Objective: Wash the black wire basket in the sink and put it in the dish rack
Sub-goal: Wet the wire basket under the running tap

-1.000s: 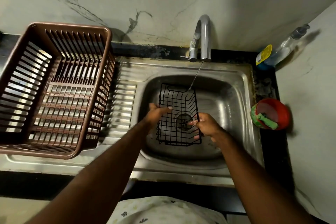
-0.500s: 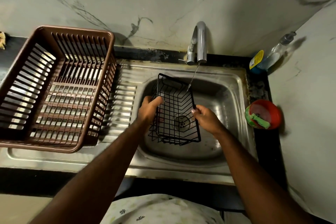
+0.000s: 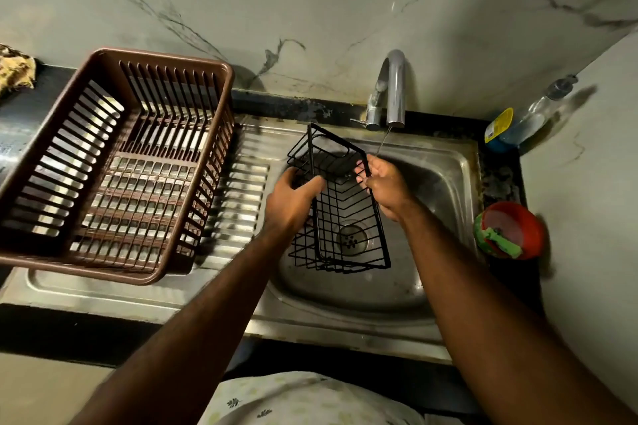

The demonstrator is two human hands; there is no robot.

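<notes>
Because the basket (image 3: 340, 214) is thin stiff wire, it seems light but slippery; left hand (image 3: 290, 198) and right hand (image 3: 385, 183) each grip a side rim.

Both hands have lifted the black wire basket (image 3: 340, 207) higher (now tilted leftward).

Single view, head-worn, wide-angle. Looks forward and steeply down from above the counter edge, facing the marble wall. Sink (image 3: 445, 179) sits centre frame, close beneath; tap (image 3: 395, 86) beyond it. Brown dish rack (image 3: 114, 162) fills the left side, side wall the right. Forearms enter from the bottom edge. Straight edges bow toward the frame's borders.
</notes>
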